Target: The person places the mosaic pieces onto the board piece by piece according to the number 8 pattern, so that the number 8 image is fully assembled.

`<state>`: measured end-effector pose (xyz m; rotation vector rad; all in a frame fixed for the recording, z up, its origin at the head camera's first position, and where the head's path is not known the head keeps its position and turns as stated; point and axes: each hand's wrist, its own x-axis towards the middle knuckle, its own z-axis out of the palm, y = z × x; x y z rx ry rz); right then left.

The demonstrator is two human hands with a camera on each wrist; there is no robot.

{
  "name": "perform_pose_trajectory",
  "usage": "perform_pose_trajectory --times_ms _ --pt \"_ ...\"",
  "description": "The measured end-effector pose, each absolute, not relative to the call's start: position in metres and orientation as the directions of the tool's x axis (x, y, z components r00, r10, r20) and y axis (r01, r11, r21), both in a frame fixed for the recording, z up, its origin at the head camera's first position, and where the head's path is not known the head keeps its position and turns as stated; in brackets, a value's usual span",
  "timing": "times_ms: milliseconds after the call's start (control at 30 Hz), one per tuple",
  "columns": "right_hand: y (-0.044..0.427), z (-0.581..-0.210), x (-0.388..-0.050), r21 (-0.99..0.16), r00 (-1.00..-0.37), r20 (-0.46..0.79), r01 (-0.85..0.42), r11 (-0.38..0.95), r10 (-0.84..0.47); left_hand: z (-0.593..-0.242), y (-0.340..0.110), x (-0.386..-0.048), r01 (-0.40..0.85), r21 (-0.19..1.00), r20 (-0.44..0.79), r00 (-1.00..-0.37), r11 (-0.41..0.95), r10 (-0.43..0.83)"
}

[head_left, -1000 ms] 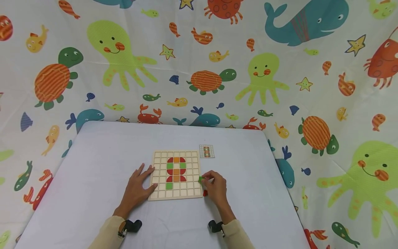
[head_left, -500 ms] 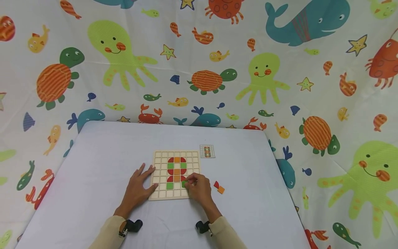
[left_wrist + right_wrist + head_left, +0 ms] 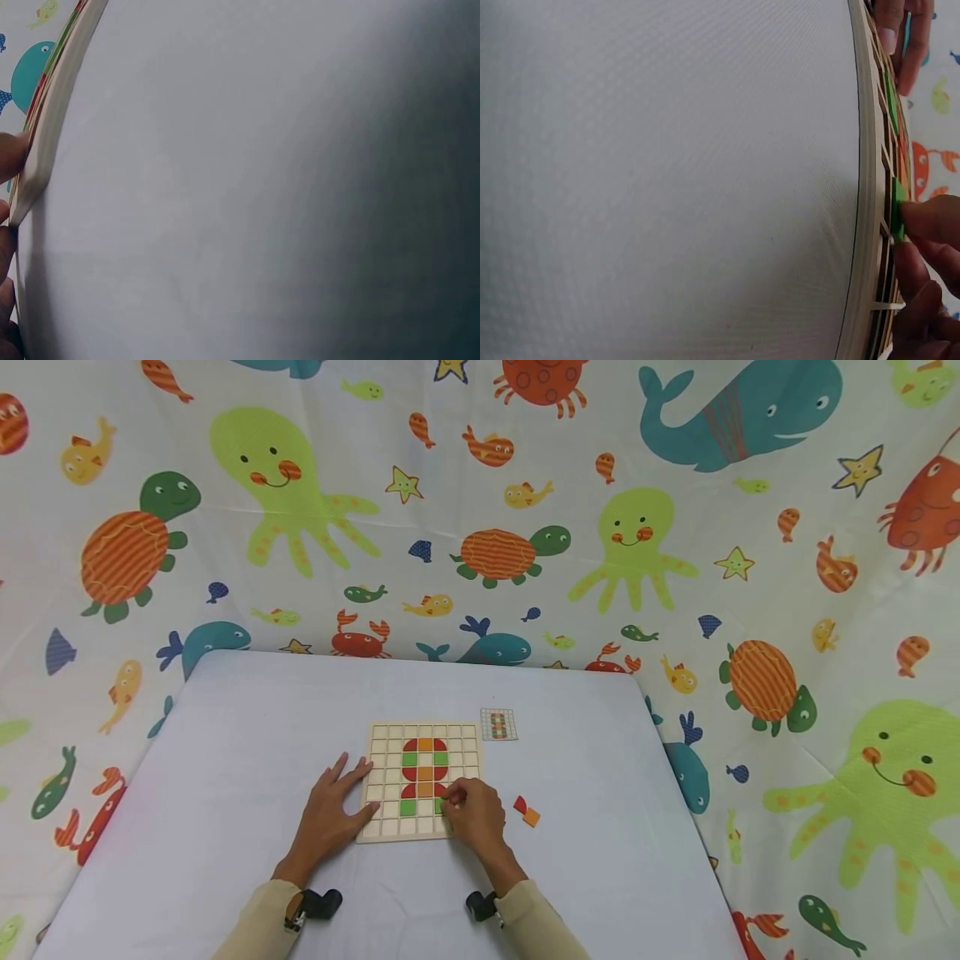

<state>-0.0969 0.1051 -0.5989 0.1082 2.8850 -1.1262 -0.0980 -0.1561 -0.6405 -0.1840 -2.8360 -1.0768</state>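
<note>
A square wooden grid board [image 3: 393, 828] lies on the white-covered table, with red, orange and green tiles set in its middle columns. My left hand [image 3: 330, 810] rests along its left edge, fingers spread and thumb on the near-left part. At the lower right of the pattern, my right hand [image 3: 477, 817] pinches a green square tile [image 3: 438, 807]. The right wrist view shows that green tile [image 3: 897, 201] between thumb and finger, tilted at a cell of the board. In the left wrist view only some fingertips [image 3: 10, 156] at the board's rim [image 3: 46, 135] appear.
Right of the board lie a loose red quarter-round piece [image 3: 520, 804] and an orange square tile [image 3: 531, 817]. A small pattern card [image 3: 510, 731] sits by the board's far-right corner. A cloth printed with sea animals [image 3: 420, 460] hangs behind the table.
My right hand has moved left from beside the board's right edge to the pattern's lower right, carrying the green tile. The loose red and orange pieces came into view. My left hand stays put.
</note>
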Motion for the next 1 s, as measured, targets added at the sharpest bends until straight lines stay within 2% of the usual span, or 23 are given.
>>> perform_pose_trajectory --times_ms 100,300,600,833,1000 --pt "0.106 -0.599 -0.097 -0.676 -0.997 -0.072 0.078 0.733 0.040 -0.641 -0.156 -0.097 0.151 0.652 0.142 -0.987 0.743 0.076" --pt "0.119 -0.597 -0.096 -0.758 -0.996 -0.084 0.065 0.649 0.001 -0.642 -0.156 -0.096 0.164 0.652 0.169 -0.983 0.740 0.069" --pt "0.167 -0.594 -0.096 -0.804 -1.000 -0.021 0.014 0.595 -0.005 -0.643 -0.156 -0.097 0.162 0.651 0.161 -0.984 0.742 0.073" --pt "0.201 -0.595 -0.088 -0.794 -0.992 -0.120 0.079 0.603 -0.028 -0.641 -0.155 -0.097 0.154 0.651 0.145 -0.986 0.743 0.077" --pt "0.210 -0.597 -0.079 -0.753 -0.983 -0.168 0.081 0.653 -0.071 -0.638 -0.155 -0.097 0.159 0.652 0.151 -0.985 0.741 0.078"
